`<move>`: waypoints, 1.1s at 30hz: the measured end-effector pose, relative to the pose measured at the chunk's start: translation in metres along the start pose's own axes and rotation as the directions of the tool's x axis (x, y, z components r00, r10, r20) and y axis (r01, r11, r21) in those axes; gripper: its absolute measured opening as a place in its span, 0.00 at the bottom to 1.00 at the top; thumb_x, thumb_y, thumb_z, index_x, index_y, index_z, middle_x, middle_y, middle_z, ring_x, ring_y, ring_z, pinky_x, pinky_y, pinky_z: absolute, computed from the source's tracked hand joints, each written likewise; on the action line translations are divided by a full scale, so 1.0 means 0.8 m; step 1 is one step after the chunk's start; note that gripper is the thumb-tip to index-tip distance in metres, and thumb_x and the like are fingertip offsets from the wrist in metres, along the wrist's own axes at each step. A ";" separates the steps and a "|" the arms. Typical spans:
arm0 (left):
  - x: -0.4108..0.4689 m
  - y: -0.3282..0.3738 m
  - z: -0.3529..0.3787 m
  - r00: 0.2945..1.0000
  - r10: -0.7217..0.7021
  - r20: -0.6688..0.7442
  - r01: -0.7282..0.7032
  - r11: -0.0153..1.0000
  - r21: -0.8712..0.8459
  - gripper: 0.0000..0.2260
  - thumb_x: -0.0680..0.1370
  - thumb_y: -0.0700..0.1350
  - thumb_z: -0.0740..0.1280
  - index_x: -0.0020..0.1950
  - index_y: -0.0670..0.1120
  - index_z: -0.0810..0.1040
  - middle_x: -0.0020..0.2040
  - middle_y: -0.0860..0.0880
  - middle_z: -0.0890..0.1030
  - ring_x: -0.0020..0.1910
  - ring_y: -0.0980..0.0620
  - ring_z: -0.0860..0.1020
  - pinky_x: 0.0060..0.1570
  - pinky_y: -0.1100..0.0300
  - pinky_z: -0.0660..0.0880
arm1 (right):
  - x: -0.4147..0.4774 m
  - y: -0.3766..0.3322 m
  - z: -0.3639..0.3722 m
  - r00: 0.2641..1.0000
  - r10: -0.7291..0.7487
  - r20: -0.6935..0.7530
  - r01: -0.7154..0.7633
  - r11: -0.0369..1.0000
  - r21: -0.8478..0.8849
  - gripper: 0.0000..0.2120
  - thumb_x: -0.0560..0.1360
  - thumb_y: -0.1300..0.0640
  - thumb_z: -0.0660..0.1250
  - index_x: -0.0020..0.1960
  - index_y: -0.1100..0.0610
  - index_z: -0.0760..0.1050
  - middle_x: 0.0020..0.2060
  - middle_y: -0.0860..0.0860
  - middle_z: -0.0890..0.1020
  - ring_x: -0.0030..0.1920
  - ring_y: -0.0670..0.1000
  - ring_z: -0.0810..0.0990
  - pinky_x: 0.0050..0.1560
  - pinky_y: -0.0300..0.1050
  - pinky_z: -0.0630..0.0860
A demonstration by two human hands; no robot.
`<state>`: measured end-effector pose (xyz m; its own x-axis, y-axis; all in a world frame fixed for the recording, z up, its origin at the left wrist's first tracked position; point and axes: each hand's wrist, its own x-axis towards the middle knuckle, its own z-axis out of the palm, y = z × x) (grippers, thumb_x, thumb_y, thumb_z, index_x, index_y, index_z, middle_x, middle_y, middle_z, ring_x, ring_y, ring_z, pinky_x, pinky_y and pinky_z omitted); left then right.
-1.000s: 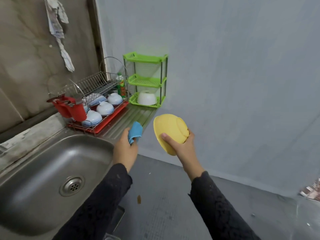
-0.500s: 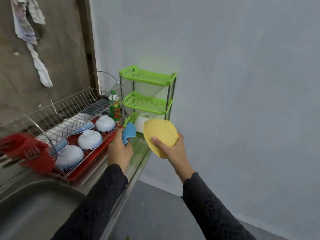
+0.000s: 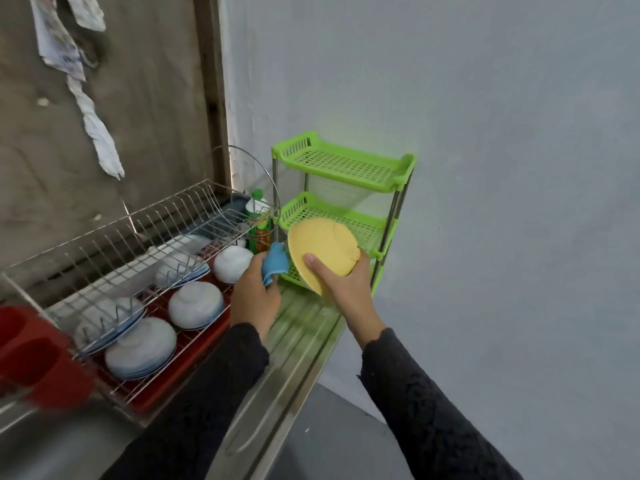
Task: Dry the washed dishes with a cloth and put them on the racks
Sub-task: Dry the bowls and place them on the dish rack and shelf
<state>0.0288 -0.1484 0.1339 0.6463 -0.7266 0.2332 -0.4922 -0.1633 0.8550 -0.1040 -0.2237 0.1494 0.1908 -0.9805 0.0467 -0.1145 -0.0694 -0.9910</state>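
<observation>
Visibly tilted: round, plain yellow bowl (image 3: 323, 245).

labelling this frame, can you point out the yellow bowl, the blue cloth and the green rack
yellow bowl (image 3: 322, 244), head view, on its outer side
blue cloth (image 3: 275, 263), head view, middle of the bunched part
green rack (image 3: 346, 167), head view, top shelf's mesh

A green-capped bottle (image 3: 259, 225) stands upright; torn paper (image 3: 93, 133), perhaps, hangs on the wall (image 3: 156, 98).

I see a pale blue-grey painted wall (image 3: 502, 150) to the right, rough brown concrete wall (image 3: 156, 98) on the left, wooden post (image 3: 212, 81) in the corner between, torn paper scraps (image 3: 59, 46) hanging, dark grey floor (image 3: 329, 445) below.
</observation>
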 end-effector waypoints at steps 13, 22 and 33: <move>0.089 -0.006 0.046 0.995 -0.067 -0.067 0.070 0.996 0.045 0.22 0.80 0.38 0.65 0.73 0.48 0.69 0.63 0.43 0.79 0.59 0.44 0.77 0.57 0.54 0.73 | 0.182 -0.022 0.016 1.000 -0.003 0.019 0.008 0.963 -0.270 0.64 0.61 0.34 0.80 0.81 0.59 0.47 0.76 0.60 0.58 0.76 0.62 0.59 0.74 0.60 0.62; 0.113 -0.003 0.083 0.986 -0.074 -0.150 0.085 0.994 0.067 0.22 0.79 0.37 0.65 0.73 0.47 0.69 0.62 0.43 0.79 0.57 0.46 0.76 0.53 0.58 0.69 | 0.227 -0.003 0.007 0.997 -0.003 0.082 0.037 0.905 -0.424 0.63 0.62 0.34 0.80 0.80 0.62 0.50 0.77 0.64 0.56 0.77 0.65 0.55 0.76 0.62 0.57; 0.093 -0.005 0.098 0.949 -0.058 -0.310 0.097 0.989 0.110 0.27 0.74 0.26 0.62 0.72 0.41 0.69 0.66 0.45 0.73 0.59 0.62 0.67 0.56 0.77 0.62 | 0.219 0.018 0.015 0.963 -0.183 0.200 0.267 0.768 -0.582 0.54 0.72 0.30 0.68 0.81 0.61 0.47 0.80 0.65 0.48 0.80 0.65 0.42 0.77 0.62 0.41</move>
<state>0.0334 -0.2541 0.1120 0.8227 -0.4734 0.3148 -0.4885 -0.3055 0.8173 -0.0606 -0.3941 0.1417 0.3992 -0.8944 0.2017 -0.6043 -0.4221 -0.6758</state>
